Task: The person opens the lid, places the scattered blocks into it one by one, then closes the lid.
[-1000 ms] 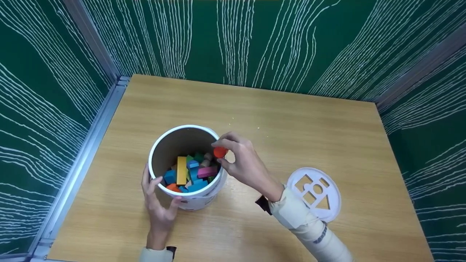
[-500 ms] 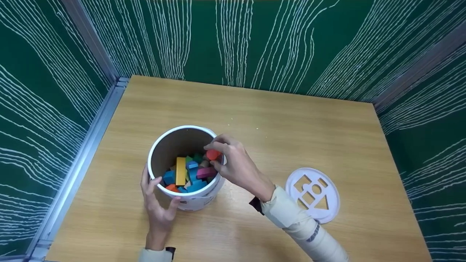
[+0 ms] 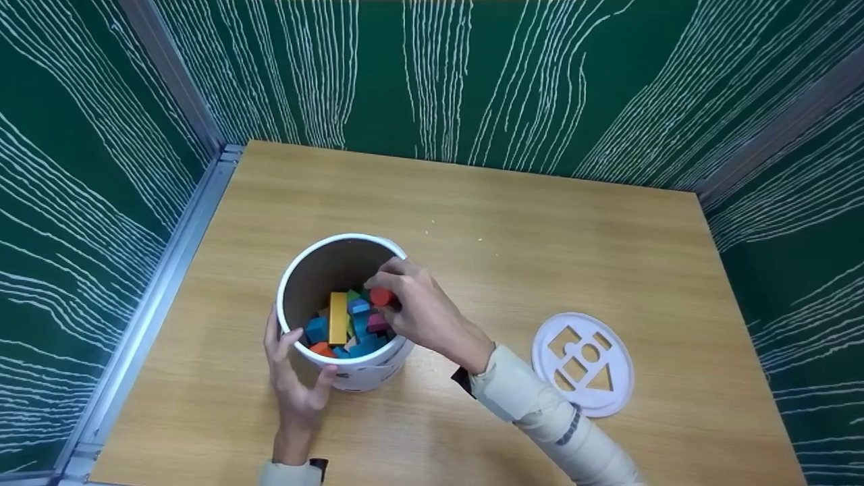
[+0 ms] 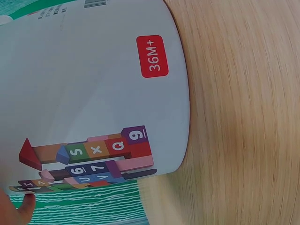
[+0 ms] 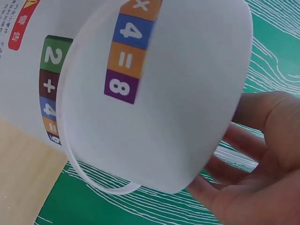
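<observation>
A white bucket [image 3: 361, 374] stands upright, with coloured blocks inside, among them a long yellow block [image 3: 337, 317] and a pink block [image 3: 378, 321]. My right hand [image 3: 422, 304] reaches over the bucket's right rim and pinches a red cylinder block [image 3: 381, 296] between thumb and fingers, over the pile. In the right wrist view, that hand [image 5: 262, 154] shows beyond the rim, the block hidden behind the wall. My left hand [image 3: 297, 388] rests spread against the bucket's near left side, one fingertip at the rim and the thumb [image 3: 325, 378] on the outer wall.
A round white lid [image 3: 624, 358] with shaped cut-outs lies flat on the wooden table [image 3: 540, 236], right of the bucket. A white handle [image 5: 84, 173] loops along the bucket's side. Green walls [image 3: 499, 74] with white wavy lines border the table.
My right hand has moved left and inward over the rim, carrying the red cylinder block from the bucket's right edge to above the pile. The left hand and bucket have stayed in place.
</observation>
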Tool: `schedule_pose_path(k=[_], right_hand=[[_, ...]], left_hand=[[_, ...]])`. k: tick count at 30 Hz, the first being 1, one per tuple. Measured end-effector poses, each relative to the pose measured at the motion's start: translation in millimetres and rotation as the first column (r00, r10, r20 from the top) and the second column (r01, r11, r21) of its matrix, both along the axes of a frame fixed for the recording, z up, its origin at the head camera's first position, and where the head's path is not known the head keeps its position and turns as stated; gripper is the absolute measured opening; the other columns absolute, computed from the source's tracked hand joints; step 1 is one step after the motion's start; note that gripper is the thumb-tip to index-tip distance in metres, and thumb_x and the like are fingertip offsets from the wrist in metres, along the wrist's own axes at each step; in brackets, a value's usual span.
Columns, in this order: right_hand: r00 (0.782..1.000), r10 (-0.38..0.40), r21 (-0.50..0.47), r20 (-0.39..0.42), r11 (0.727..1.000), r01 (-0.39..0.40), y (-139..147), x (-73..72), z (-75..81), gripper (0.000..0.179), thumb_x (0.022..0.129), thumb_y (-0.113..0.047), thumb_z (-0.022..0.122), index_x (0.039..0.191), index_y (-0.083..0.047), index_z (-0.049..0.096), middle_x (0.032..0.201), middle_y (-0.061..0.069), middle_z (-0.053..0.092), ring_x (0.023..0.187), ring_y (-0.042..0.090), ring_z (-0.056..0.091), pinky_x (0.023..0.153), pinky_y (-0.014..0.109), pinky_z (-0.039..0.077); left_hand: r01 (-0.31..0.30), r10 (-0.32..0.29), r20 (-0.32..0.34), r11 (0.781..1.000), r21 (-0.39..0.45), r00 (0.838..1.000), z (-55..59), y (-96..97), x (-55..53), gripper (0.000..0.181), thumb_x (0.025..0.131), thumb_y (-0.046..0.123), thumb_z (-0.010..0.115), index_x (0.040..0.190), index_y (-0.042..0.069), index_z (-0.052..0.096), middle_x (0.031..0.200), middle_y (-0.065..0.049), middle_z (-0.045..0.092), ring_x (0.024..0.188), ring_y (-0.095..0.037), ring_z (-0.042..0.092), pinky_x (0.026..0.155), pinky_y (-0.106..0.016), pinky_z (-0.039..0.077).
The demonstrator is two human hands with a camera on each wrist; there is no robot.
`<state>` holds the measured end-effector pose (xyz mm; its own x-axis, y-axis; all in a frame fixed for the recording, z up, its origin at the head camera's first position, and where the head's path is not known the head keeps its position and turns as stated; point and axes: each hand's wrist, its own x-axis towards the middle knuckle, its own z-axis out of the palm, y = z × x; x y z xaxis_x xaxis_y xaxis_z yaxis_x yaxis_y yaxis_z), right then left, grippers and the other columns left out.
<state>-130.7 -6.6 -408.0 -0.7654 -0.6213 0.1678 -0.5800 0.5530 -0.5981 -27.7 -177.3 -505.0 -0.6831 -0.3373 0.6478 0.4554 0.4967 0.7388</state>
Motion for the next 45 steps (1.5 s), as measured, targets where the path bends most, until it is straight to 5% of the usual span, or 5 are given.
schedule_pose_path(k=[17, 33, 45], right_hand=[[0.999, -0.013, 0.028, 0.035, 1.0, 0.012, -10.4, -3.3, -9.5, 0.033, 0.077, 0.005, 0.071, 0.108, -0.008, 0.071, 0.12, 0.01, 0.058, 0.104, 0.024, 0.052, 0.085, 0.033, 0.052], [0.99, -0.033, -0.149, -0.135, 0.989, 0.013, 9.4, 6.9, -3.2, 0.021, 0.078, -0.004, 0.075, 0.098, -0.009, 0.071, 0.106, 0.005, 0.061, 0.098, 0.017, 0.054, 0.082, 0.022, 0.051], [0.963, -0.215, -0.233, -0.164, 0.957, 0.174, 45.7, 17.3, -11.6, 0.023, 0.077, -0.002, 0.075, 0.097, -0.011, 0.069, 0.104, 0.001, 0.06, 0.099, 0.015, 0.055, 0.085, 0.03, 0.051]], left_hand=[[0.022, -0.022, -0.024, 1.0, -0.001, 0.999, -1.5, -1.4, -1.2, 0.066, 0.087, 0.048, 0.06, 0.117, -0.007, 0.04, 0.141, -0.039, 0.024, 0.136, -0.028, 0.026, 0.11, -0.03, 0.028], [0.002, -0.002, -0.028, 1.0, 0.011, 1.0, -2.4, 0.5, -1.6, 0.068, 0.087, 0.05, 0.06, 0.116, -0.008, 0.039, 0.14, -0.038, 0.026, 0.135, -0.029, 0.027, 0.109, -0.03, 0.03], [0.0, 0.0, -0.003, 1.0, 0.024, 1.0, -2.1, 1.2, 0.0, 0.063, 0.086, 0.044, 0.062, 0.118, -0.005, 0.04, 0.143, -0.034, 0.026, 0.135, -0.03, 0.027, 0.109, -0.029, 0.029]])
